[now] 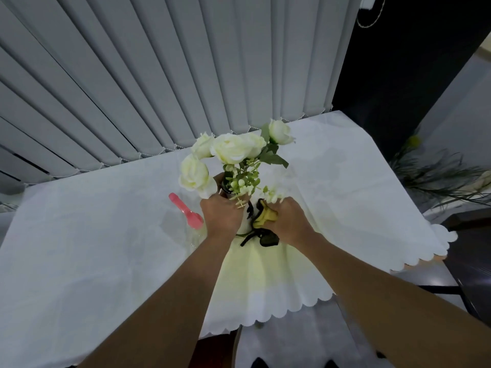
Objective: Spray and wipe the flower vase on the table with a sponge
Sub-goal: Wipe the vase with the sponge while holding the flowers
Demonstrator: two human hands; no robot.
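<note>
A white vase [245,224] with a black ribbon stands near the table's front edge, holding cream roses [231,148] and green sprigs. My left hand [221,213] grips the vase's neck and upper body from the left. My right hand [288,221] presses a crumpled yellow sponge [264,215] against the vase's right side. Most of the vase body is hidden by my hands. A clear spray bottle with a pink trigger head [186,211] stands just left of the vase.
The table carries a white scalloped cloth [93,261]. Grey vertical blinds [159,75] hang right behind its far edge. Dark leafy plants [438,179] lie off the table's right side. Floor shows below the front edge.
</note>
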